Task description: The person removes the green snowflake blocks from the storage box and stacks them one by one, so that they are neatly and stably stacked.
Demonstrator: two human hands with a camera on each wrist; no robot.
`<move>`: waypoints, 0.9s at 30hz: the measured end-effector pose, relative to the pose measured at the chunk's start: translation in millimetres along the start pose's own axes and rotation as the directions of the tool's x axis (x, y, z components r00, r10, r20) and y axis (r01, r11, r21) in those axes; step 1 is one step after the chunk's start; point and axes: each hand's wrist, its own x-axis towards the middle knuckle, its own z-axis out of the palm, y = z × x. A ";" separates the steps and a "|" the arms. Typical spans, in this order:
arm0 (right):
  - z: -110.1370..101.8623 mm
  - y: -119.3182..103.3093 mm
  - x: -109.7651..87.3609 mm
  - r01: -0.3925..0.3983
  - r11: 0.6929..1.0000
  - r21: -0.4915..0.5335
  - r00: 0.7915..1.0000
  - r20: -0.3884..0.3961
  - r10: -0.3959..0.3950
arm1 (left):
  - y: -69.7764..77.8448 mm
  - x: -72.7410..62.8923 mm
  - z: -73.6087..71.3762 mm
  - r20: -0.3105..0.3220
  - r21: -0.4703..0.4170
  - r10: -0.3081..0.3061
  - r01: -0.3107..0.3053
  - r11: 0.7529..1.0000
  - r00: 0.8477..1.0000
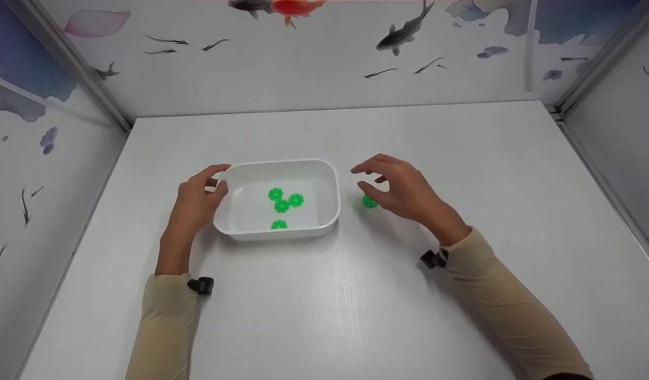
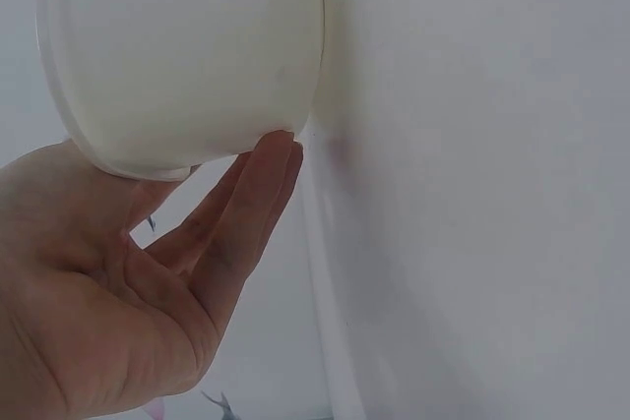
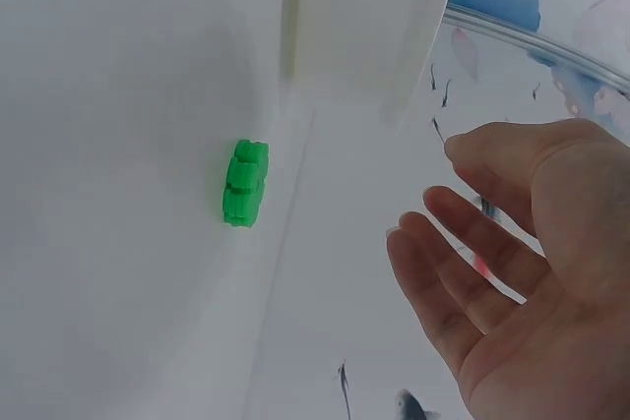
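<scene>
A white rectangular plastic tub [image 1: 328,211] with rounded corners stands on the table. Inside it lie several green flower-shaped plastic pieces [image 1: 282,206]; the near wall partly covers one of them. My left hand [image 1: 197,198] holds the tub at its left end, thumb at the rim and fingers along the outer wall [image 2: 187,66]. To the right of the tub, another green flower-shaped piece [image 3: 244,184] rests on the table, partly hidden in the head view. Over it hovers my right hand [image 1: 401,187], thumb and fingers spread apart with nothing between them.
The white table [image 1: 303,306] has a faint wood grain. Behind it rises a white panel [image 1: 303,68] printed with fish, and side panels [image 1: 29,174] flank it. Dark wrist devices [image 1: 201,285] sit at both sleeve cuffs.
</scene>
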 end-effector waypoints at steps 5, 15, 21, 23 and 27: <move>1.6 -8.8 2.1 0.032 0.999 -0.008 0.999 -0.020 -0.032 | -1.6 1.2 1.8 0.008 -0.004 0.005 -0.004 1.000 1.000; 10.4 -24.1 8.6 0.094 0.996 0.012 0.995 -0.022 -0.094 | -0.9 1.5 3.9 0.005 0.004 0.014 -0.014 1.000 1.000; 19.3 -36.6 18.8 0.135 0.990 0.036 0.991 -0.009 -0.135 | 0.0 0.5 2.4 0.006 -0.006 0.037 -0.037 0.999 0.999; 22.4 -41.4 21.9 0.138 0.990 0.026 0.990 -0.002 -0.138 | 0.4 0.1 1.6 0.008 -0.005 0.041 -0.041 0.999 0.999; 28.5 -49.5 27.7 0.132 0.991 0.007 0.991 0.027 -0.132 | 0.5 -1.0 0.3 0.009 -0.006 0.041 -0.041 0.999 0.999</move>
